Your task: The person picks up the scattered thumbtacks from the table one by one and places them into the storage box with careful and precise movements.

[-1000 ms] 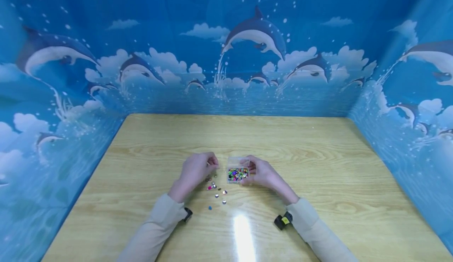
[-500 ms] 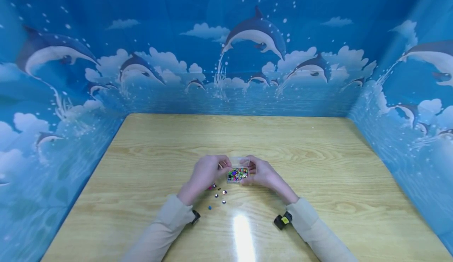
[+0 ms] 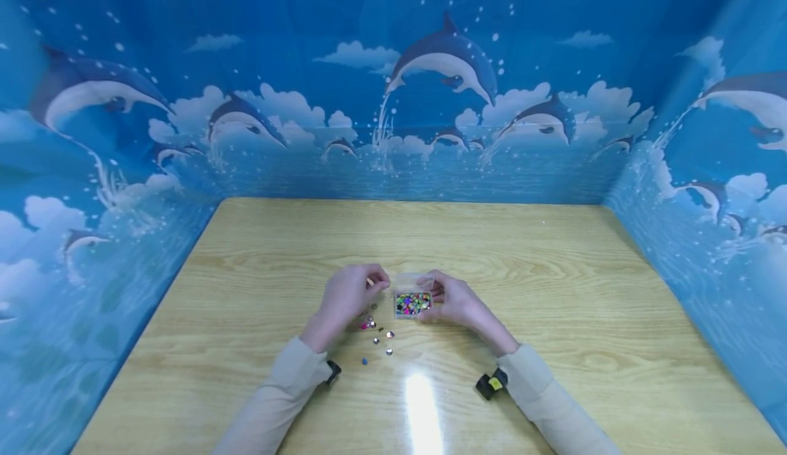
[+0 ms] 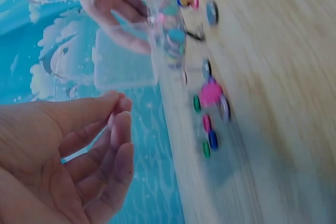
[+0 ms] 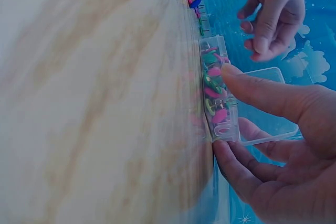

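Observation:
My right hand (image 3: 453, 296) holds a small clear plastic box (image 5: 227, 132) by its right side, thumb at the front and fingers behind. Many coloured thumbtacks (image 3: 412, 302) fill the box. Its transparent lid (image 4: 126, 59) stands open at the back. My left hand (image 3: 347, 294) hovers just left of the box, palm sideways. In the left wrist view its thumb and index fingertips (image 4: 119, 99) meet, with no tack showing between them. Loose thumbtacks, among them a pink tack (image 4: 211, 93) and a blue tack (image 3: 365, 361), lie on the table left of and in front of the box.
The wood-grain table (image 3: 522, 250) is bounded at the back and sides by a blue dolphin-print curtain (image 3: 381, 161). Bright glare (image 3: 424, 414) lies on the tabletop near the front. Black straps with devices, such as a wrist camera (image 3: 492, 383), sit at both wrists.
My left hand moved right to the box's open top, then back left and slightly away from it. The right hand and the box have stayed in place.

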`<state>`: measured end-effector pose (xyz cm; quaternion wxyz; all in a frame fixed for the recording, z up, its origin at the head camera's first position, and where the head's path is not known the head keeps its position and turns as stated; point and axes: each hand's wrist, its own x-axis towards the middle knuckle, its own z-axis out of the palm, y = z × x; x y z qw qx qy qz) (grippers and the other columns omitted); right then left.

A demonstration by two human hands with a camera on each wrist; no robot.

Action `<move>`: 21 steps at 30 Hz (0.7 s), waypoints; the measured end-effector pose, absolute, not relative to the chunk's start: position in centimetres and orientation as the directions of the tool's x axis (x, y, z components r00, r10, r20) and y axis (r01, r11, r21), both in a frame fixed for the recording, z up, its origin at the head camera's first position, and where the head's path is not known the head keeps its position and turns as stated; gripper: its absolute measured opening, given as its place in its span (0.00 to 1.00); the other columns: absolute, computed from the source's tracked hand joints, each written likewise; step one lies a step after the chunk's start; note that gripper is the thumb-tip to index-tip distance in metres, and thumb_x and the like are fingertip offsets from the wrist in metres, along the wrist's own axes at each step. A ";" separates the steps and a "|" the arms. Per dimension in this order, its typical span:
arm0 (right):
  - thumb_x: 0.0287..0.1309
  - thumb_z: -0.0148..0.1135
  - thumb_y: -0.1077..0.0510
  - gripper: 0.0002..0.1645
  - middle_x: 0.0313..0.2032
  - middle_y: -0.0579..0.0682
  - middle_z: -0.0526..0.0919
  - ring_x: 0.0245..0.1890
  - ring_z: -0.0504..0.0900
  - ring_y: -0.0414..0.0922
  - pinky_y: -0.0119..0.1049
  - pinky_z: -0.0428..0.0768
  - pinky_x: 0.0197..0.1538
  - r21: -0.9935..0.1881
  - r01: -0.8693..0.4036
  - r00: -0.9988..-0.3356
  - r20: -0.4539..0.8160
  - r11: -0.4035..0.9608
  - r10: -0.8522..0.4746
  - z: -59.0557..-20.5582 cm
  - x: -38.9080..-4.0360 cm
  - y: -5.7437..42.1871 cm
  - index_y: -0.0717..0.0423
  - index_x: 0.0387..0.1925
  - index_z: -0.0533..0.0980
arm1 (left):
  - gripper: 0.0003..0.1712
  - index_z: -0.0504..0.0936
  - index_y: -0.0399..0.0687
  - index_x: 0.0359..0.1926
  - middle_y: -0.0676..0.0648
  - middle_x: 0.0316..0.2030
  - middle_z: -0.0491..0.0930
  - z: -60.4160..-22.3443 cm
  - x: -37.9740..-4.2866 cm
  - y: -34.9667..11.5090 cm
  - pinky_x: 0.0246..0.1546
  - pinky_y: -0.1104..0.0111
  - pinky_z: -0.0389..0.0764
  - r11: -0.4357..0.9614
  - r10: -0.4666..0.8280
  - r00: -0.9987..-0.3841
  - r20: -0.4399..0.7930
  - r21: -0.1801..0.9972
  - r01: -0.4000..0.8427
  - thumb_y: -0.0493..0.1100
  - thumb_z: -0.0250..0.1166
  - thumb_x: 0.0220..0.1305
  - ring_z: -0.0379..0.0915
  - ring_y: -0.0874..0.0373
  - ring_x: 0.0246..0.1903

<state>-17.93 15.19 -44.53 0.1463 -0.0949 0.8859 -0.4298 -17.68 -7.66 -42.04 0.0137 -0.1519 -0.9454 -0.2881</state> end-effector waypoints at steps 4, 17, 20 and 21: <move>0.39 0.83 0.62 0.39 0.46 0.52 0.80 0.46 0.80 0.47 0.43 0.82 0.55 -0.785 -0.041 -0.939 -0.181 0.618 -0.292 -44.5 -17.9 15.2 0.54 0.57 0.77 | 0.02 0.86 0.53 0.34 0.54 0.32 0.86 -42.3 -17.7 -8.9 0.34 0.67 0.83 0.804 0.249 -0.965 0.083 0.537 0.254 0.42 0.72 0.62 0.79 0.62 0.29; 0.41 0.83 0.63 0.39 0.47 0.53 0.79 0.46 0.80 0.48 0.44 0.83 0.55 -0.786 -0.030 -0.938 -0.190 0.617 -0.289 -44.5 -18.0 15.2 0.55 0.58 0.77 | 0.07 0.85 0.54 0.28 0.56 0.26 0.83 -43.2 -17.1 -11.2 0.31 0.68 0.78 0.855 0.249 -0.969 -0.004 0.470 0.218 0.41 0.76 0.55 0.75 0.63 0.26; 0.41 0.83 0.63 0.39 0.47 0.53 0.79 0.46 0.80 0.48 0.44 0.83 0.55 -0.787 -0.030 -0.939 -0.190 0.616 -0.288 -44.5 -18.0 15.2 0.56 0.58 0.77 | 0.07 0.85 0.54 0.27 0.55 0.26 0.83 -43.3 -17.2 -11.3 0.31 0.68 0.77 0.858 0.246 -0.969 -0.005 0.467 0.216 0.41 0.76 0.56 0.75 0.63 0.26; 0.40 0.83 0.62 0.39 0.47 0.53 0.79 0.46 0.80 0.48 0.44 0.83 0.55 -0.787 -0.031 -0.939 -0.188 0.616 -0.288 -44.5 -18.0 15.2 0.56 0.58 0.77 | 0.07 0.85 0.54 0.27 0.55 0.26 0.83 -43.4 -17.2 -11.3 0.30 0.68 0.77 0.859 0.245 -0.969 -0.003 0.465 0.215 0.41 0.76 0.56 0.75 0.62 0.26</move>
